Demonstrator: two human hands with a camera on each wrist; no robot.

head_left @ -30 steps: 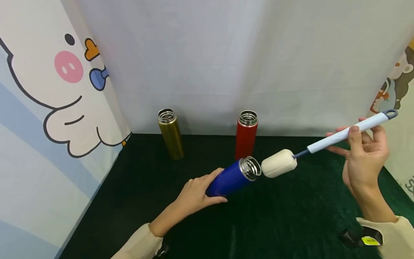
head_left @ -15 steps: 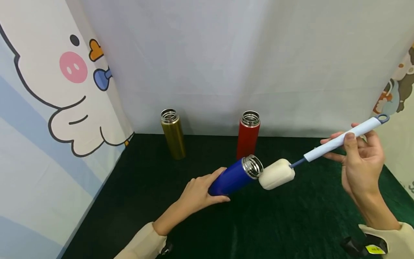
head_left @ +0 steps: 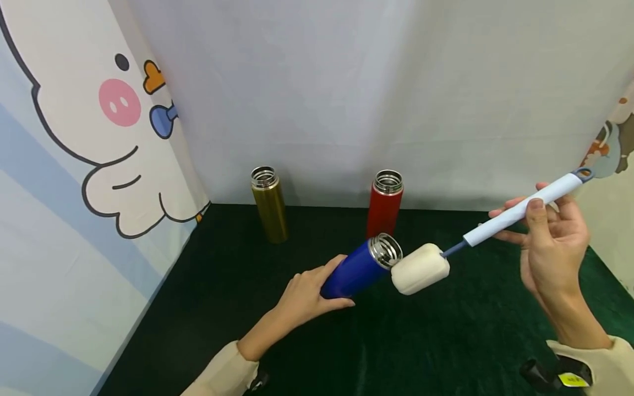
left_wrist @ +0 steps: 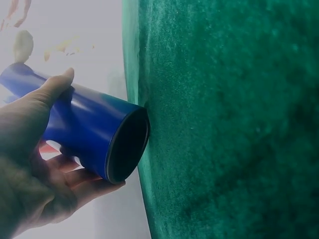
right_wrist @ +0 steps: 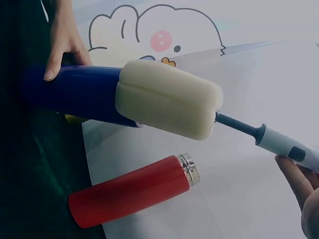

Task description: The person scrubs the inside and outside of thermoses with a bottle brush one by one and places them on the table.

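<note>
Blue bottle (head_left: 353,270) tilted, sponge brush (head_left: 487,229) just outside its mouth (head_left: 387,251)

The left wrist view is washed out; the right, dim.

One blue bottle (head_left: 353,273), one red bottle (head_left: 383,210), one gold bottle (head_left: 271,216): three bottles. One sponge brush (head_left: 490,229). Two sleeves (head_left: 224,369).
</note>
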